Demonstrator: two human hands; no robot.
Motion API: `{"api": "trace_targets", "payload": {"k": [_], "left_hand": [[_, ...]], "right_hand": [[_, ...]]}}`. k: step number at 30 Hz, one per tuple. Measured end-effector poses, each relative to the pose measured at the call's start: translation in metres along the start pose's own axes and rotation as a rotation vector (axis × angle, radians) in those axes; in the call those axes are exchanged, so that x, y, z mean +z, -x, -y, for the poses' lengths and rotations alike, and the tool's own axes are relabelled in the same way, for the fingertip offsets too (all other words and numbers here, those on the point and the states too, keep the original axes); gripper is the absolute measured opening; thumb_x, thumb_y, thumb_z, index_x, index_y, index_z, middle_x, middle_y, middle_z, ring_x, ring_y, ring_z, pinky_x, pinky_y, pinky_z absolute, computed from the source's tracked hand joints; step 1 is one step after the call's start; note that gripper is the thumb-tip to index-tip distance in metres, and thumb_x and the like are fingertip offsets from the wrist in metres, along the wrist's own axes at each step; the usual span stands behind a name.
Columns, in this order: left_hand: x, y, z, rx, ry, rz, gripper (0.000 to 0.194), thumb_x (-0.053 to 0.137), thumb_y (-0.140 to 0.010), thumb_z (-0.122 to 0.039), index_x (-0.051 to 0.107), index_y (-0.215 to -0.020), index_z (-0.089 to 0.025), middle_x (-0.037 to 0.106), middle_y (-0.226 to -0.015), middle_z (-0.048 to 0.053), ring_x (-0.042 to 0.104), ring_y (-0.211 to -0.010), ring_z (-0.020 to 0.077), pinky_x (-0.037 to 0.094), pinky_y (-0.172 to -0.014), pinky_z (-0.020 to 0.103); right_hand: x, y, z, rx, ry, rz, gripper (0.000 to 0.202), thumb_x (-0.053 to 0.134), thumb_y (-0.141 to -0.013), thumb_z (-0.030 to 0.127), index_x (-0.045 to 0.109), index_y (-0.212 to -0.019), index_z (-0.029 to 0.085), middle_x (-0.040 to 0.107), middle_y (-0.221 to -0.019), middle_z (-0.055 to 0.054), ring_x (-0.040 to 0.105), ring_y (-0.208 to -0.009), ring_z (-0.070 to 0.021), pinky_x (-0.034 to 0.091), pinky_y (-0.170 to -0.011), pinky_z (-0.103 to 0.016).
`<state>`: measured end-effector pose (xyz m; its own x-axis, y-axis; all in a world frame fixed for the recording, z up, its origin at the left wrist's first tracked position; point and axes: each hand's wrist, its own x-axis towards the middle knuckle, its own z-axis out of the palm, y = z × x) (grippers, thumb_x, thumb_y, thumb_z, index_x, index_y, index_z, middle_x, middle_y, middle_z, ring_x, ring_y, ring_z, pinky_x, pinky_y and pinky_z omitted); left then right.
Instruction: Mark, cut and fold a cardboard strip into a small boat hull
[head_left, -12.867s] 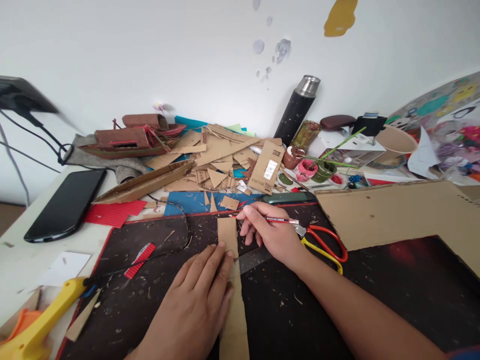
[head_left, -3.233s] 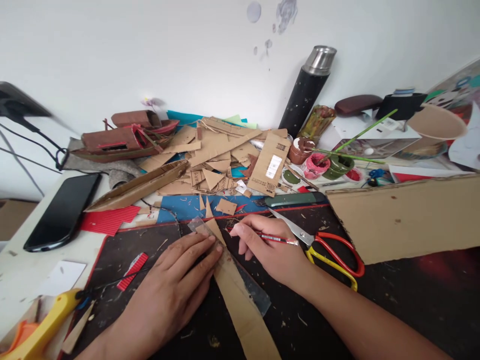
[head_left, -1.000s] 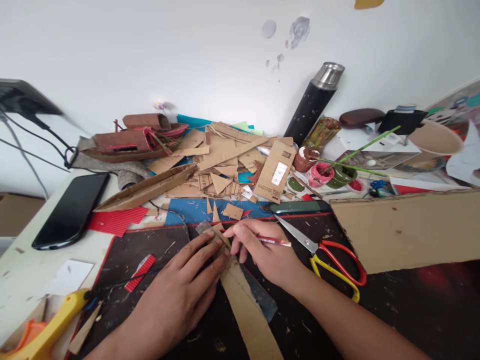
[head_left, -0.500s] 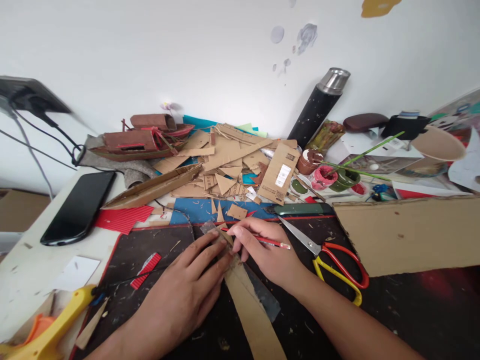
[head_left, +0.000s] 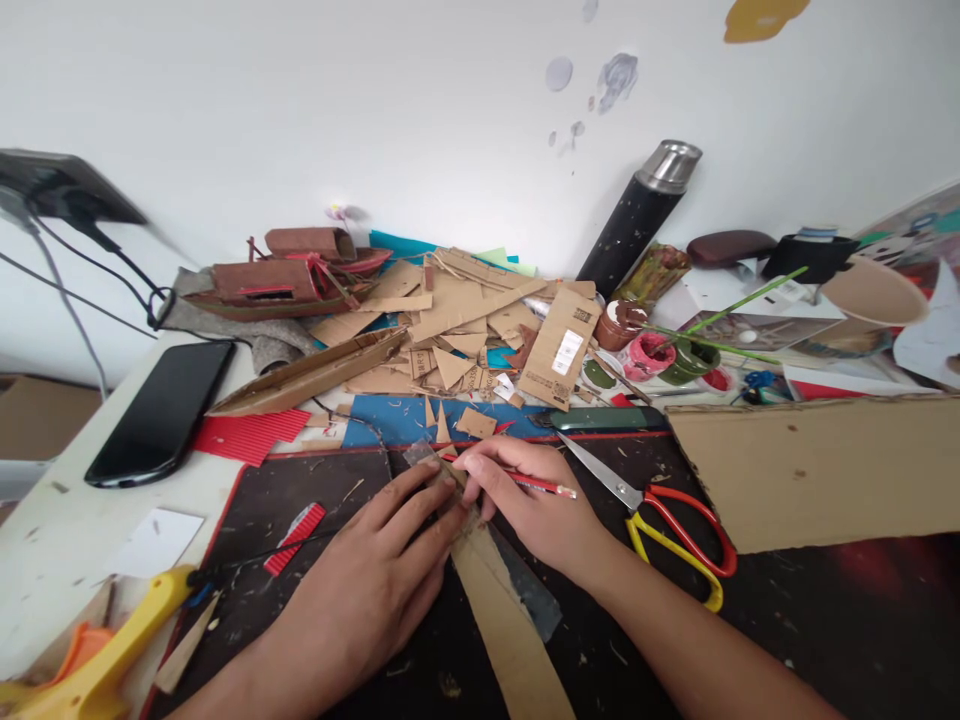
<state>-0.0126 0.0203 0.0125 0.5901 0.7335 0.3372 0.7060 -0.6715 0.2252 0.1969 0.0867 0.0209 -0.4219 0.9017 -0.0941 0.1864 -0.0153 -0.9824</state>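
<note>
A long cardboard strip runs away from me over the dark mat, with a clear plastic ruler lying along it. My left hand is spread flat, its fingertips pressing on the ruler and the strip. In a writing grip, my right hand is closed on a red pencil. The pencil's tip end is close to the far end of the strip, by my left fingertips, partly hidden by my fingers. To the right of my right hand lie scissors with red and yellow handles.
Cardboard scraps are heaped behind, beside a cardboard boat hull. A green utility knife lies at the mat's far edge. At left are a phone and a yellow glue gun. Cardboard sheet at right; paint jars behind.
The view has shifted very slightly. Both hands, the pencil, ruler and strip hold nearly the same positions.
</note>
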Motion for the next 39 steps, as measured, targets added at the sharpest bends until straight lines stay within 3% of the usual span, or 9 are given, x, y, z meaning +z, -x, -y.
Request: {"api": "trace_targets", "payload": {"k": [15, 28, 35, 39], "left_hand": [[-0.001, -0.001, 0.001, 0.01, 0.014, 0.006, 0.04, 0.057, -0.102, -0.012, 0.067, -0.141, -0.013, 0.071, -0.141, 0.012, 0.054, -0.142, 0.0326, 0.056, -0.116, 0.05], [0.001, 0.001, 0.001, 0.015, -0.015, -0.004, 0.039, 0.057, -0.103, -0.012, 0.066, -0.141, -0.014, 0.072, -0.137, 0.013, 0.056, -0.142, 0.0316, 0.057, -0.115, 0.048], [0.002, 0.001, 0.0, -0.027, 0.022, -0.014, 0.04, 0.059, -0.102, -0.012, 0.067, -0.141, -0.015, 0.072, -0.136, 0.013, 0.058, -0.142, 0.0296, 0.056, -0.116, 0.046], [0.003, 0.0, 0.0, -0.006, -0.011, -0.02, 0.037, 0.06, -0.102, -0.011, 0.067, -0.138, -0.013, 0.071, -0.135, 0.015, 0.058, -0.14, 0.0303, 0.056, -0.114, 0.045]], "right_hand": [[-0.001, 0.002, -0.003, -0.005, 0.008, 0.008, 0.037, 0.054, -0.111, 0.043, 0.07, -0.087, 0.02, 0.069, -0.069, 0.001, 0.067, -0.062, -0.014, 0.053, -0.064, -0.026], [-0.018, 0.019, -0.006, -0.007, 0.071, -0.01, 0.043, 0.051, -0.111, 0.049, 0.075, -0.09, 0.02, 0.06, -0.051, 0.005, 0.06, -0.047, -0.0131, 0.048, -0.055, -0.025], [-0.024, 0.022, -0.003, 0.039, 0.052, 0.026, 0.052, 0.051, -0.11, 0.057, 0.071, -0.076, 0.022, 0.054, -0.044, 0.004, 0.054, -0.04, -0.0131, 0.041, -0.047, -0.026], [-0.022, 0.021, -0.002, 0.041, 0.051, -0.017, 0.054, 0.053, -0.108, 0.059, 0.069, -0.072, 0.022, 0.054, -0.044, 0.004, 0.051, -0.038, -0.0124, 0.039, -0.046, -0.026]]}}
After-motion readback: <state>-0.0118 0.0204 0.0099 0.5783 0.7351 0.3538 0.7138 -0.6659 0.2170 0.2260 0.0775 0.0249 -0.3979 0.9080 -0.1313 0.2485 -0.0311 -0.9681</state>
